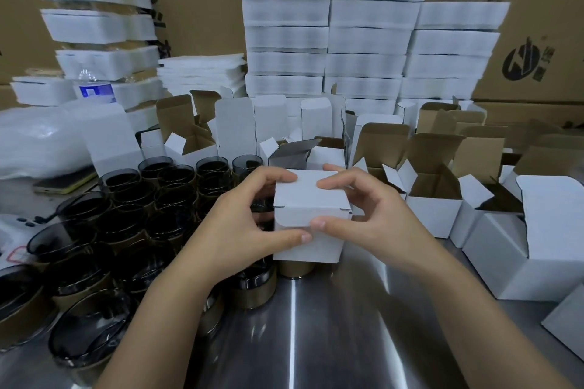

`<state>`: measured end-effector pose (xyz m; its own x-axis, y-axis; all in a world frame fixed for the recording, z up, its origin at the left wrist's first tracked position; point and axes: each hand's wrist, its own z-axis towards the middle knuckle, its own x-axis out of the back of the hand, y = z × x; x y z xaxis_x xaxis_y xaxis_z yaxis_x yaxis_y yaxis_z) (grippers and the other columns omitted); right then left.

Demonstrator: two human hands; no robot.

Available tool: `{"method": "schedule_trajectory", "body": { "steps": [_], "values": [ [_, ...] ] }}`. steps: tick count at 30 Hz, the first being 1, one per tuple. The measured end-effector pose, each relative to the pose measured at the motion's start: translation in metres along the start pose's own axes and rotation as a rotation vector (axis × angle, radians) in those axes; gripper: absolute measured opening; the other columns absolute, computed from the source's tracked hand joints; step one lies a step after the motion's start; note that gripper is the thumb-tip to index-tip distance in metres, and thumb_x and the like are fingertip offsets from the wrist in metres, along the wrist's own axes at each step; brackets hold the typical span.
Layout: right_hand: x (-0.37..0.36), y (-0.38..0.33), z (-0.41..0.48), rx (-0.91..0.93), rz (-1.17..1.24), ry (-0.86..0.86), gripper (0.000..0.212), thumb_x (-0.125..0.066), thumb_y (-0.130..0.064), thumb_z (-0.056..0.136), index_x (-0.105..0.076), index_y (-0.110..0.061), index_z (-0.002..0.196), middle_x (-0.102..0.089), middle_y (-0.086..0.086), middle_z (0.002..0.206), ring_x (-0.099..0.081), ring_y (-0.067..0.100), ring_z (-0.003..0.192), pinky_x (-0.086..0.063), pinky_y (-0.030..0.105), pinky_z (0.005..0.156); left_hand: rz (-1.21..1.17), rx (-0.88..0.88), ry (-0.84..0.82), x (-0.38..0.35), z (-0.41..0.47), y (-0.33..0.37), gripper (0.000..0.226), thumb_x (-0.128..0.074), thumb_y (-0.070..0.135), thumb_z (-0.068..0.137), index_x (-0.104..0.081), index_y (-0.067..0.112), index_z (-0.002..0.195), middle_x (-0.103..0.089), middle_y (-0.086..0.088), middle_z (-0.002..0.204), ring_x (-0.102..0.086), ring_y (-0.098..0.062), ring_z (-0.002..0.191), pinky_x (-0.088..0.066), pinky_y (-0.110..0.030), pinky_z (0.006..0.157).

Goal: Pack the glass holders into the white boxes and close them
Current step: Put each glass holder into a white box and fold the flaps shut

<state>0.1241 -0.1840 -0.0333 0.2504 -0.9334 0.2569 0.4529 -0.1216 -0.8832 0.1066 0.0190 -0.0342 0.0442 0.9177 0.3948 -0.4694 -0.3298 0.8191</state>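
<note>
A small white box (311,199) is held in mid-air above the steel table, its lid folded down. My left hand (243,218) grips its left side, fingers on top and thumb on the front. My right hand (363,215) grips the right side, with its thumb pressing the lid's front flap. Several dark glass holders (132,208) with gold bases stand crowded on the left. One holder (295,270) shows partly right under the box.
Open white boxes (436,199) with brown insides fill the right and back of the steel table (316,341). Stacks of flat white cartons (363,41) rise behind, before brown cardboard cases. A water bottle (94,88) and a phone (63,183) lie at the left.
</note>
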Motion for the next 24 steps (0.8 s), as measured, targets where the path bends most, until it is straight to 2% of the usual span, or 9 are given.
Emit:
{"method": "schedule_trajectory", "body": {
  "steps": [3, 6, 8, 10, 12, 14, 18, 24],
  "values": [
    [0.0003, -0.0002, -0.0012, 0.017, 0.001, -0.006, 0.046, -0.085, -0.051, 0.053, -0.067, -0.041, 0.094, -0.051, -0.028, 0.126, -0.051, -0.005, 0.119, -0.050, 0.016, 0.075, -0.034, -0.006, 0.003, -0.0008, -0.0012, 0.0014, 0.053, -0.084, 0.048, 0.057, -0.059, 0.046, 0.104, -0.055, 0.024, 0.126, -0.055, 0.005, 0.114, -0.054, -0.019, 0.084],
    [-0.0009, -0.0004, -0.0020, 0.033, -0.036, 0.017, 0.045, -0.079, -0.054, 0.053, -0.068, -0.042, 0.095, -0.046, -0.023, 0.137, -0.042, -0.006, 0.128, -0.052, 0.021, 0.084, -0.061, 0.014, 0.006, -0.0011, -0.0009, 0.0026, 0.050, -0.083, 0.056, 0.058, -0.061, 0.047, 0.102, -0.051, 0.018, 0.135, -0.055, 0.003, 0.116, -0.055, -0.026, 0.086],
    [-0.0019, -0.0013, -0.0021, 0.061, -0.070, 0.037, 0.042, -0.076, -0.055, 0.055, -0.069, -0.043, 0.094, -0.043, -0.023, 0.140, -0.041, -0.007, 0.128, -0.048, 0.016, 0.090, -0.072, 0.017, 0.006, -0.0010, -0.0008, 0.0023, 0.045, -0.082, 0.051, 0.062, -0.062, 0.045, 0.103, -0.051, 0.014, 0.136, -0.055, 0.002, 0.117, -0.056, -0.029, 0.087],
    [-0.0028, -0.0031, -0.0023, 0.081, -0.074, 0.042, 0.041, -0.075, -0.055, 0.056, -0.069, -0.042, 0.095, -0.048, -0.023, 0.136, -0.045, -0.008, 0.124, -0.045, 0.011, 0.088, -0.083, 0.005, 0.004, -0.0005, -0.0009, 0.0022, 0.042, -0.081, 0.043, 0.067, -0.062, 0.044, 0.104, -0.052, 0.017, 0.134, -0.055, 0.003, 0.117, -0.055, -0.026, 0.086],
    [-0.0032, -0.0047, -0.0024, 0.082, -0.036, 0.057, 0.038, -0.075, -0.054, 0.056, -0.070, -0.042, 0.093, -0.056, -0.021, 0.128, -0.050, -0.005, 0.119, -0.046, 0.012, 0.085, -0.090, -0.018, -0.006, -0.0001, -0.0009, 0.0034, 0.039, -0.078, 0.040, 0.071, -0.062, 0.044, 0.105, -0.058, 0.024, 0.124, -0.055, 0.005, 0.115, -0.053, -0.017, 0.080],
    [-0.0033, -0.0056, -0.0022, 0.084, 0.014, 0.076, 0.035, -0.075, -0.052, 0.057, -0.072, -0.042, 0.091, -0.062, -0.020, 0.120, -0.054, -0.002, 0.116, -0.048, 0.015, 0.083, -0.099, -0.035, -0.012, -0.0001, -0.0007, 0.0050, 0.037, -0.072, 0.044, 0.071, -0.061, 0.045, 0.106, -0.061, 0.025, 0.116, -0.057, 0.003, 0.112, -0.050, -0.013, 0.077],
    [-0.0054, -0.0076, -0.0020, 0.099, 0.021, 0.089, 0.031, -0.072, -0.051, 0.061, -0.072, -0.046, 0.092, -0.063, -0.019, 0.117, -0.055, -0.002, 0.113, -0.048, 0.013, 0.080, -0.120, -0.034, 0.000, -0.0005, -0.0003, 0.0062, 0.039, -0.065, 0.050, 0.072, -0.061, 0.046, 0.110, -0.063, 0.024, 0.113, -0.058, 0.002, 0.111, -0.048, -0.012, 0.078],
    [-0.0054, -0.0091, -0.0026, 0.109, 0.016, 0.082, 0.026, -0.072, -0.043, 0.064, -0.073, -0.047, 0.090, -0.061, -0.018, 0.118, -0.054, -0.005, 0.112, -0.047, 0.011, 0.077, -0.132, -0.018, 0.006, 0.0001, -0.0005, 0.0058, 0.035, -0.069, 0.037, 0.076, -0.062, 0.044, 0.110, -0.065, 0.021, 0.112, -0.060, 0.001, 0.108, -0.049, -0.011, 0.074]
  ]
}}
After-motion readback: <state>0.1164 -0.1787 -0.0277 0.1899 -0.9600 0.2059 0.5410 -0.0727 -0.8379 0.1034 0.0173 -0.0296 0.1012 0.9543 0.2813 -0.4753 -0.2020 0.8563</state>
